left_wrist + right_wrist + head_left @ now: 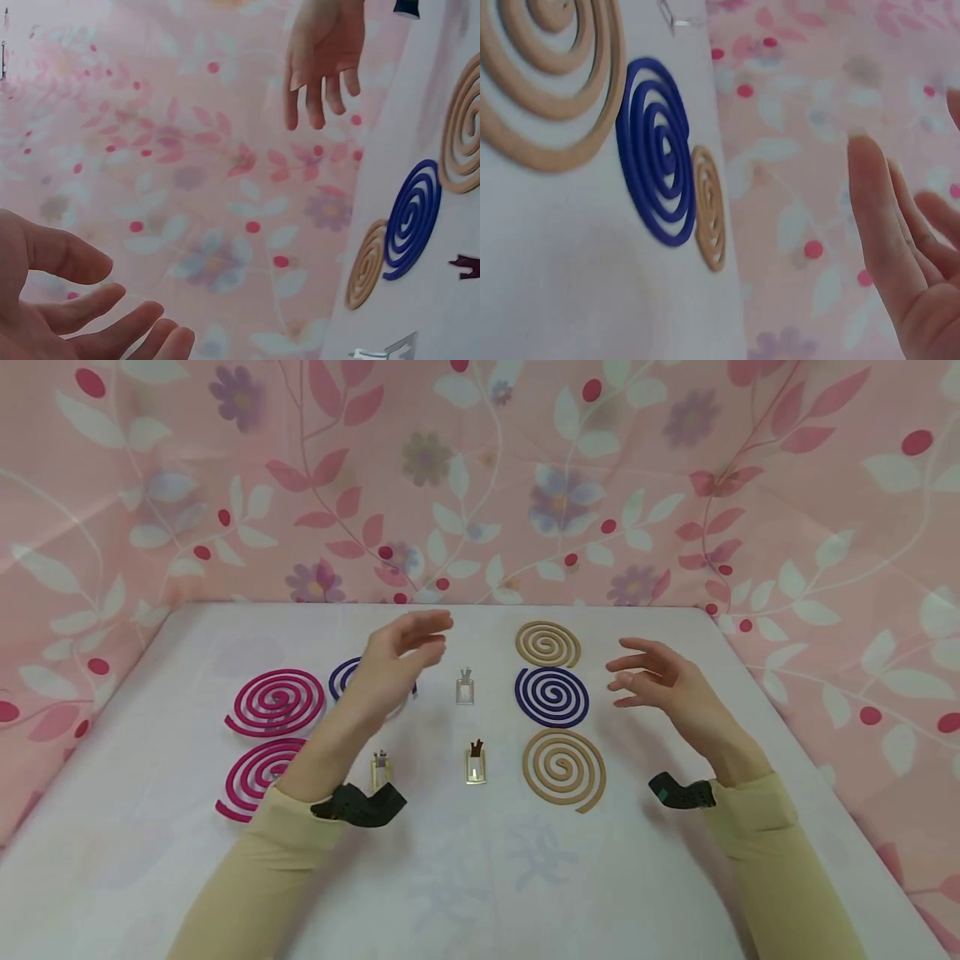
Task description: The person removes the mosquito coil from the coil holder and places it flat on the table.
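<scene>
My left hand point(392, 664) hovers over the left-middle of the table, its fingers loosely bent and holding nothing. Partly behind it lies a blue mosquito coil point(343, 674). A magenta coil point(279, 700) lies left of that arm, and a second magenta coil point(255, 777) is partly covered by the forearm. On the other side my right hand point(663, 683) is raised with relaxed fingers, touching nothing. Nearest to it is a blue coil point(552, 697), between a tan coil point(547, 644) behind and another tan coil point(563, 767) in front.
Small metal coil stands lie between the coil groups: a silver one point(465, 690) at the back, a gold-coloured one point(476, 765) in front, and another point(381, 768) beside the left wrist. A white cloth covers the table point(480, 885); a pink floral curtain point(480, 485) hangs behind.
</scene>
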Tool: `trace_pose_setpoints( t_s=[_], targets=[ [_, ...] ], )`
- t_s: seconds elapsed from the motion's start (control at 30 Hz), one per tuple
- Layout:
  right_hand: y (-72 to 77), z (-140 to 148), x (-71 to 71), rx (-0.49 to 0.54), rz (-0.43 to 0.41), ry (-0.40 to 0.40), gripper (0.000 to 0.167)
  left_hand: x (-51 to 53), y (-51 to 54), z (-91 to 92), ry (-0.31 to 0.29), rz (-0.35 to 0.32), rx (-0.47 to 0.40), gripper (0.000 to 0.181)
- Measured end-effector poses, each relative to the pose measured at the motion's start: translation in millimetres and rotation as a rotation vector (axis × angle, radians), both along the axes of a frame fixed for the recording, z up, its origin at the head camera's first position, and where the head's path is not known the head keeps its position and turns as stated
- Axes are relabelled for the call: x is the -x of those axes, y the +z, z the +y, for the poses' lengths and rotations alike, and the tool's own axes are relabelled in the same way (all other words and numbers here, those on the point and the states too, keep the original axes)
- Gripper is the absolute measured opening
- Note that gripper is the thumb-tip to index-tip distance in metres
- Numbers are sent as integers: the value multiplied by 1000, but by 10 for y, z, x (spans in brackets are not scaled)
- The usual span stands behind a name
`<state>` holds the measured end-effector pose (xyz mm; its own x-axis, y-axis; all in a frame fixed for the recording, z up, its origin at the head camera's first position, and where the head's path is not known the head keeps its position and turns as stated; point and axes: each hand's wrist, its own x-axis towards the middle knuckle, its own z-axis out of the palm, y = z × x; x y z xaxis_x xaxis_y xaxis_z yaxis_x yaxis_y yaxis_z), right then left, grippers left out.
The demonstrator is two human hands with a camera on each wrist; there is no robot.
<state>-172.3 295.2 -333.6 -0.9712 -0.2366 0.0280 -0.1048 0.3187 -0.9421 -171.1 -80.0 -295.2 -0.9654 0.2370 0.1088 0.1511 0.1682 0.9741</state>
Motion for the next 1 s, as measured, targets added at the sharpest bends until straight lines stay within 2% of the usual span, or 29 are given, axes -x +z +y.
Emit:
trace_pose_setpoints(
  t_s=[0.1, 0.27, 0.4, 0.47, 0.7, 0.8, 1.0],
  targets=[
    [71, -85, -57, 34, 36, -21, 55, 8, 104, -160, 34, 19, -30, 42],
    [169, -212, -159, 138, 104, 14, 57, -14, 245, -345, 82, 35, -65, 42],
    [221, -292, -225, 147, 141, 24, 57, -34, 318, -482, 124, 64, -58, 42],
    [230, -320, -243, 136, 153, 20, 57, -28, 335, -565, 141, 83, -79, 42],
    [315, -503, -293, 115, 212, -33, 53, -7, 403, -890, 172, 135, -313, 35],
    [428, -673, -300, 128, 254, -58, 50, -3, 418, -1031, 168, 151, -313, 34],
    [747, -1134, -178, 258, 275, -98, 44, 43, 354, -1270, 127, 165, -327, 33]
  ],
)
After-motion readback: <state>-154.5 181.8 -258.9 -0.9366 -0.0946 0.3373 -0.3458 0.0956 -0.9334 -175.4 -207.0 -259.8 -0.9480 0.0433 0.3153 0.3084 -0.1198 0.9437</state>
